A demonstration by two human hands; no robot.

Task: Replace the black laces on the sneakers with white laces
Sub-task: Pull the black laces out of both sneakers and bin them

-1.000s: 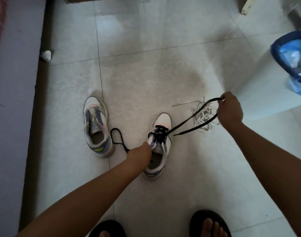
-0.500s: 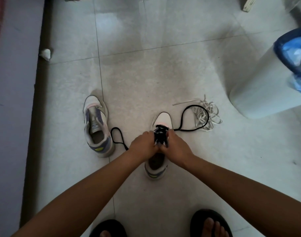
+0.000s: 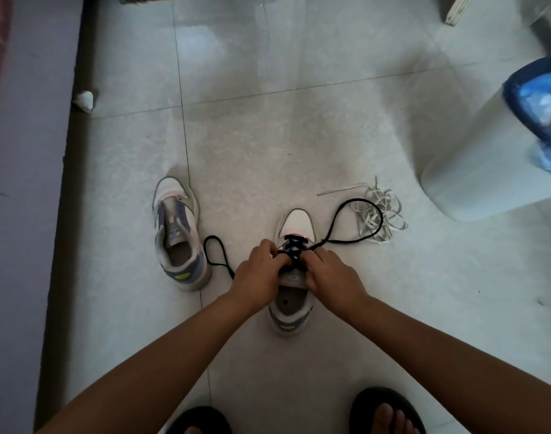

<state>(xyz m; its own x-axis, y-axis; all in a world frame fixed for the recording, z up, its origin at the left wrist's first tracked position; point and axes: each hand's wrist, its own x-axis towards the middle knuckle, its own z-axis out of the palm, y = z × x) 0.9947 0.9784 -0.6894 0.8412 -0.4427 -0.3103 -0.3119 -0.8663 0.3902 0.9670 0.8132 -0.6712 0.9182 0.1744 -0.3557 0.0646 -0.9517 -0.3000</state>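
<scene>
The right hand (image 3: 329,270) has returned from pulling slack and, with the left hand (image 3: 260,272), pinches the black lace (image 3: 294,249) at the sneaker (image 3: 294,277) eyelets. Unlacing continues; white laces (image 3: 379,214) wait right of the grip.

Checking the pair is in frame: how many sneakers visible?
2. One unlaced sneaker stands on the floor at left, untouched. The other sneaker is centre, with the left hand and right hand at its black lace.
</scene>
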